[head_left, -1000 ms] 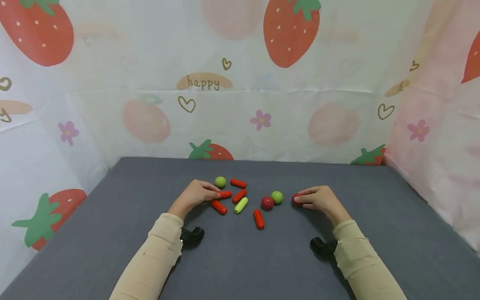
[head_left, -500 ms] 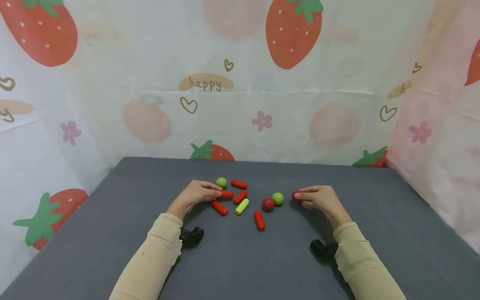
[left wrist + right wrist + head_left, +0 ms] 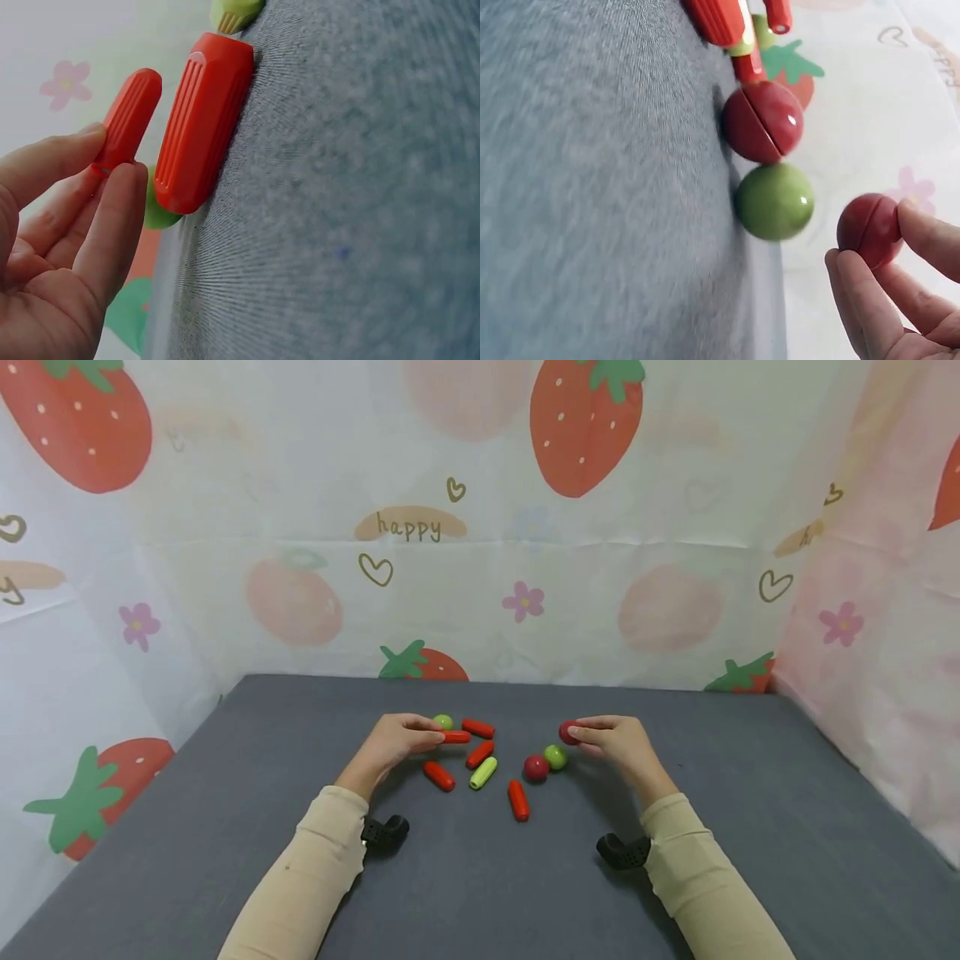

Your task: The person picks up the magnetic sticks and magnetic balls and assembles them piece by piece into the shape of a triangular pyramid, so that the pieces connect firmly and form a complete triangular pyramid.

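Thumb and fingertips of my left hand [image 3: 393,745] pinch one end of a small red ribbed stick [image 3: 130,118], held above the grey table. Below it on the cloth lies another red ribbed stick [image 3: 204,124]. My right hand [image 3: 617,747] holds a glossy red ball [image 3: 870,229] with a seam around it, between thumb and fingers, raised over the table. Close beneath it sit a green ball [image 3: 775,202] and a second red ball [image 3: 763,121], side by side. Partly hidden behind the held stick is another green ball [image 3: 443,722].
More red sticks, such as the front one [image 3: 518,800], and a yellow-green stick [image 3: 483,772] lie scattered in the middle of the grey cloth-covered table [image 3: 480,893]. A printed curtain [image 3: 480,610] stands behind the table's far edge.
My left hand has lifted the red stick off the table. My right hand has raised the red ball and carried it left, toward the green ball. The other pieces stay put.
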Demonstrator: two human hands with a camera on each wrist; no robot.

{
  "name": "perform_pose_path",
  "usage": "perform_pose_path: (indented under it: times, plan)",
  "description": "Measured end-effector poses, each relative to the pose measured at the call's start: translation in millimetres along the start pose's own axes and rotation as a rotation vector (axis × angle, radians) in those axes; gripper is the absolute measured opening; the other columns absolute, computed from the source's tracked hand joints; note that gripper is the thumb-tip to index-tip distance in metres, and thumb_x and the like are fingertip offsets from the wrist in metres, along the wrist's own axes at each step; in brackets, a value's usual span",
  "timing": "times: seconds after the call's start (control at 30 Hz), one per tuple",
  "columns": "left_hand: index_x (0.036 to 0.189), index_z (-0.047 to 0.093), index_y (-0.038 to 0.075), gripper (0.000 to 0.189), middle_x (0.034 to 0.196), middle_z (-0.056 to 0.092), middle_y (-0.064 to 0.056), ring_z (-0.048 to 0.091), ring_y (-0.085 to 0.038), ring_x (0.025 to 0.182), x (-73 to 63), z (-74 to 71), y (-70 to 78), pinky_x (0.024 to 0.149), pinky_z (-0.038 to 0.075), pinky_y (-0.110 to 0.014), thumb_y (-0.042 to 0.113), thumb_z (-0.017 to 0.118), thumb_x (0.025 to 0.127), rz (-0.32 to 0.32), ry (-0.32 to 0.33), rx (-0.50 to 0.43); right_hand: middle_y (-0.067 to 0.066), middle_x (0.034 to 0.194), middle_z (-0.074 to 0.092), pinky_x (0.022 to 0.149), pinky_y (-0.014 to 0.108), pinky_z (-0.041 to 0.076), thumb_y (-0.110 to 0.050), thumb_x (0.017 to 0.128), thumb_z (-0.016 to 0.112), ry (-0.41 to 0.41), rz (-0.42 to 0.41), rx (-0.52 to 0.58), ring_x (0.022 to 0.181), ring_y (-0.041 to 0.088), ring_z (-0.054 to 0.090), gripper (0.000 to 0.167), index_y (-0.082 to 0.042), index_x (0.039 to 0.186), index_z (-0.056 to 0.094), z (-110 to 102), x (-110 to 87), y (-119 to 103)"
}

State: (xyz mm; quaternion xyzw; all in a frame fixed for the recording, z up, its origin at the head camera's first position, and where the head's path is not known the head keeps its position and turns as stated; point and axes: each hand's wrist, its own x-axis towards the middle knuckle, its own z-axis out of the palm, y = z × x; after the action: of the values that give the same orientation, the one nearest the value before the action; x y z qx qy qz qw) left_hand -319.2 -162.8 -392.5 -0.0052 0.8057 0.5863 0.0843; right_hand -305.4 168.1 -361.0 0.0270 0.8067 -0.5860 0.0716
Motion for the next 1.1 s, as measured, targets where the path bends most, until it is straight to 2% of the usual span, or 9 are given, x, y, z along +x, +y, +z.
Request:
perform_pose_path:
  times: [0.07, 0.2, 0.37, 0.53, 0.73, 0.97, 1.1]
  plan:
    - [0.124, 0.068, 0.003, 0.036, 0.135, 0.063, -0.016, 0.066, -0.027, 0.119, -0.2, 0.9, 1.1, 0.112, 0.045, -0.046, 0.02, 0.072, 0.092, 0.008, 0.021, -0.012, 0.023, 0.144, 0.051, 0.106, 0.04, 0.05, -0.022, 0.095, 0.069, 0.0, -0.003, 0.019, 0.104, 0.012, 0.068, 0.048, 0.004, 0.133, 0.059, 4.7, 1.7, -2.1]
    - [0.121, 0.07, 0.003, 0.034, 0.134, 0.064, -0.016, 0.068, -0.026, 0.115, 1.5, 5.1, 1.6, 0.108, 0.049, -0.043, 0.018, 0.073, 0.091, 0.015, 0.051, -0.033, 0.022, 0.146, 0.049, 0.108, 0.042, 0.048, -0.022, 0.096, 0.068, -0.014, -0.004, 0.063, 0.107, 0.015, 0.069, 0.047, 0.003, 0.135, 0.058, 10.1, 2.1, -1.5]
    - [0.118, 0.072, 0.003, 0.03, 0.128, 0.067, -0.016, 0.069, -0.026, 0.111, 2.0, 7.3, 1.6, 0.103, 0.052, -0.041, 0.017, 0.073, 0.091, 0.012, 0.09, -0.067, 0.02, 0.144, 0.052, 0.108, 0.04, 0.048, -0.02, 0.095, 0.068, -0.037, 0.01, 0.113, 0.103, 0.01, 0.07, 0.046, 0.0, 0.136, 0.059, 17.9, 2.8, 0.2]
    - [0.115, 0.074, 0.006, 0.028, 0.12, 0.072, -0.014, 0.07, -0.028, 0.11, 0.8, 6.9, 4.4, 0.102, 0.053, -0.042, 0.019, 0.074, 0.091, 0.024, 0.142, -0.098, 0.019, 0.139, 0.057, 0.106, 0.039, 0.05, -0.02, 0.095, 0.068, -0.022, -0.008, 0.135, 0.101, 0.008, 0.068, 0.046, -0.001, 0.136, 0.059, 22.8, 3.3, -1.1]
    - [0.117, 0.073, 0.008, 0.029, 0.122, 0.071, -0.013, 0.066, -0.029, 0.117, -3.4, 8.2, 8.8, 0.107, 0.049, -0.044, 0.021, 0.073, 0.091, 0.032, 0.114, -0.107, 0.019, 0.139, 0.057, 0.104, 0.037, 0.051, -0.02, 0.094, 0.07, -0.017, -0.012, 0.158, 0.1, 0.007, 0.068, 0.046, 0.0, 0.134, 0.06, 27.4, 1.5, -2.4]
    - [0.119, 0.073, 0.008, 0.031, 0.123, 0.07, -0.013, 0.065, -0.029, 0.116, -6.9, 10.1, 13.6, 0.107, 0.048, -0.046, 0.021, 0.073, 0.092, 0.056, 0.106, -0.085, 0.019, 0.14, 0.057, 0.102, 0.037, 0.052, -0.022, 0.093, 0.072, -0.037, -0.056, 0.207, 0.098, 0.007, 0.069, 0.047, 0.001, 0.133, 0.061, 33.5, -1.1, -3.0]
    - [0.118, 0.073, 0.008, 0.03, 0.121, 0.071, -0.013, 0.065, -0.03, 0.114, -7.8, 10.9, 15.3, 0.105, 0.049, -0.046, 0.021, 0.073, 0.091, 0.069, 0.106, -0.076, 0.019, 0.14, 0.057, 0.102, 0.037, 0.051, -0.022, 0.093, 0.071, -0.049, -0.052, 0.218, 0.096, 0.006, 0.071, 0.046, 0.001, 0.133, 0.061, 35.4, -1.4, -3.2]
